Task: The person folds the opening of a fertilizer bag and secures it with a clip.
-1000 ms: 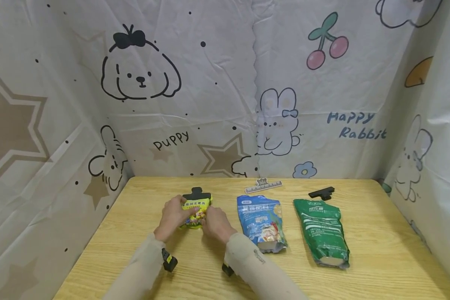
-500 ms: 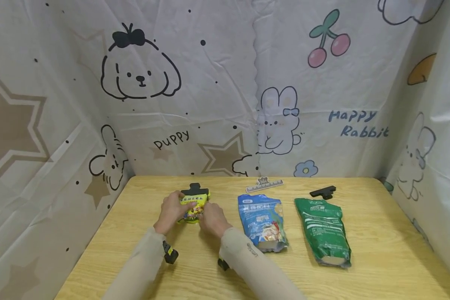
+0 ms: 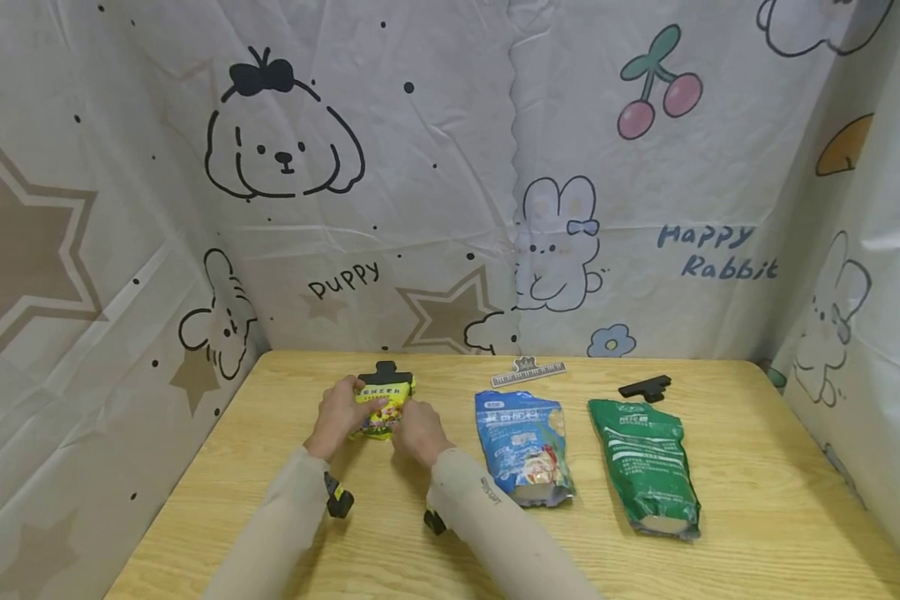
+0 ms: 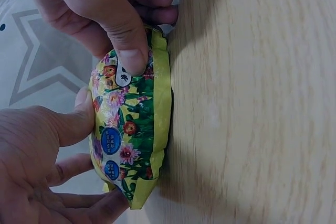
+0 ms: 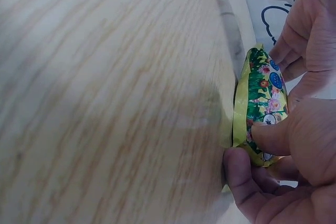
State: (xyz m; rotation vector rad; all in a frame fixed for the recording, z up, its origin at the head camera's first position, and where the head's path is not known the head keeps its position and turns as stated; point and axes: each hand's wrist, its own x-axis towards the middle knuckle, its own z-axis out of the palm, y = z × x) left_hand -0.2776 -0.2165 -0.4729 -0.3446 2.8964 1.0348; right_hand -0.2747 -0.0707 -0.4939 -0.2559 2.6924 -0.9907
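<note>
A small yellow flower-printed bag [image 3: 378,423] lies at the left of the table with a black bag clip [image 3: 386,377] across its top edge. My left hand [image 3: 339,417] grips the bag's left side, its thumb over the printed face. At the lower right corner, my right hand [image 3: 420,433] pinches the bag between thumb and curled fingers. The left wrist view shows the bag [image 4: 123,124] between both hands, its yellow bottom seam facing the table's front. In the right wrist view, the right thumb presses the bag [image 5: 265,98] near a white label.
A blue bag [image 3: 521,442] lies right of my hands, with a piano-keyboard-patterned clip [image 3: 528,374] behind it. Farther right is a green bag [image 3: 645,467], a black clip [image 3: 647,388] behind it. A printed cloth [image 3: 420,167] encloses the wooden table [image 3: 780,500] at back and sides.
Both hands and the yellow bag with its clip have shifted slightly left and toward the back of the table. The grip looks the same. The blue and green bags have stayed put.
</note>
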